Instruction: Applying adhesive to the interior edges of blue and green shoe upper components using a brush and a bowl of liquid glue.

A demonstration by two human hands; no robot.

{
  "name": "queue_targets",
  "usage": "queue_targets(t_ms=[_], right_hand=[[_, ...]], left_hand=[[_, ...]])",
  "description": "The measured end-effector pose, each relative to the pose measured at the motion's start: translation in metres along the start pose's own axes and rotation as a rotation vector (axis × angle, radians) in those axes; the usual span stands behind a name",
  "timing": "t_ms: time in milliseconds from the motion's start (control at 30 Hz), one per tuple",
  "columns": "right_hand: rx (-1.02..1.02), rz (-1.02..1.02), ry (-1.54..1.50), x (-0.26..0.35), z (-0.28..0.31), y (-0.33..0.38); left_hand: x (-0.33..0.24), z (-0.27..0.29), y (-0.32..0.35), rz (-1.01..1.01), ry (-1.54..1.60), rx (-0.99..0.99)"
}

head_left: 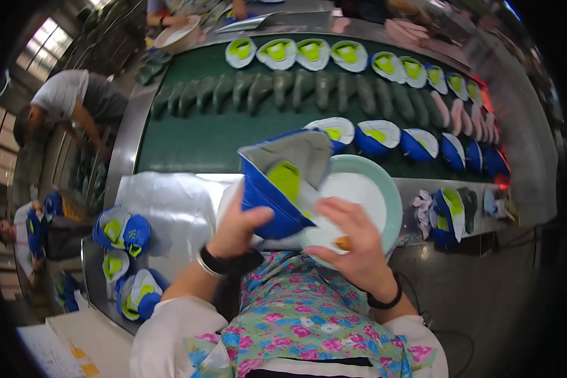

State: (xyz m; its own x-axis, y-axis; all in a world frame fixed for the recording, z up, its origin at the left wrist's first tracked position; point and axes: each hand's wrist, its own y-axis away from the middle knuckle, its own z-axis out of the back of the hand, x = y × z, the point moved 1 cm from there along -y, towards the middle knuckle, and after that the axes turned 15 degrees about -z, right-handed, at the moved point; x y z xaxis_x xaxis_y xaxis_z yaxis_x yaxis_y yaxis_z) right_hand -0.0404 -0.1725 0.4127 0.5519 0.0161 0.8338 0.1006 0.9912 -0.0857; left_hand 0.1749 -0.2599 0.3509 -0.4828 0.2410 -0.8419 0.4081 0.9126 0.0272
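My left hand [236, 227] grips a blue shoe upper [261, 195] from its left side, thumb on the blue outside. The upper is tilted, so its pale lining and a yellow-green patch inside face up. Close to its lower right edge is my right hand [362, 255], fingers curled around a tool whose orange-brown handle end [343, 243] shows by the palm; the tool's other end is hidden. Under the right hand, a pale green bowl [394, 205] holds white liquid [359, 195].
Ahead runs a green conveyor belt [183, 142] with rows of blue-and-white uppers [378, 135], dark green foot-shaped forms [258, 94] and pink ones [457, 116]. More uppers [132, 233] lie left on the metal table [170, 208]. Co-workers stand at left and across the belt.
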Motion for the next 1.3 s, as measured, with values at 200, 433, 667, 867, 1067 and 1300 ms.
queue_targets(t_ms=[200, 433, 667, 867, 1067, 1300], right_hand=[[0.195, -0.182, -0.128, -0.001, 0.03, 0.034], [0.574, -0.196, -0.079, -0.009, 0.025, 0.055], [-0.201, -0.422, -0.265, -0.057, 0.06, 0.07], [-0.315, -0.71, -0.173, -0.139, 0.047, 0.074], [-0.26, -0.469, 0.015, -0.199, -0.012, 0.063], [-0.325, -0.465, -0.009, -0.137, 0.016, 0.047]], left_hand=[[0.017, -0.052, 0.022, 0.141, 0.154, 0.24], [0.047, -0.05, 0.052, -0.307, -0.486, 0.262], [0.055, -0.018, 0.087, 0.02, -0.384, 0.307], [0.051, 0.022, 0.122, 0.424, -0.326, 0.508], [0.069, 0.04, 0.115, 0.376, -0.202, 0.146], [0.12, 0.055, 0.086, 0.352, 0.151, -0.084]])
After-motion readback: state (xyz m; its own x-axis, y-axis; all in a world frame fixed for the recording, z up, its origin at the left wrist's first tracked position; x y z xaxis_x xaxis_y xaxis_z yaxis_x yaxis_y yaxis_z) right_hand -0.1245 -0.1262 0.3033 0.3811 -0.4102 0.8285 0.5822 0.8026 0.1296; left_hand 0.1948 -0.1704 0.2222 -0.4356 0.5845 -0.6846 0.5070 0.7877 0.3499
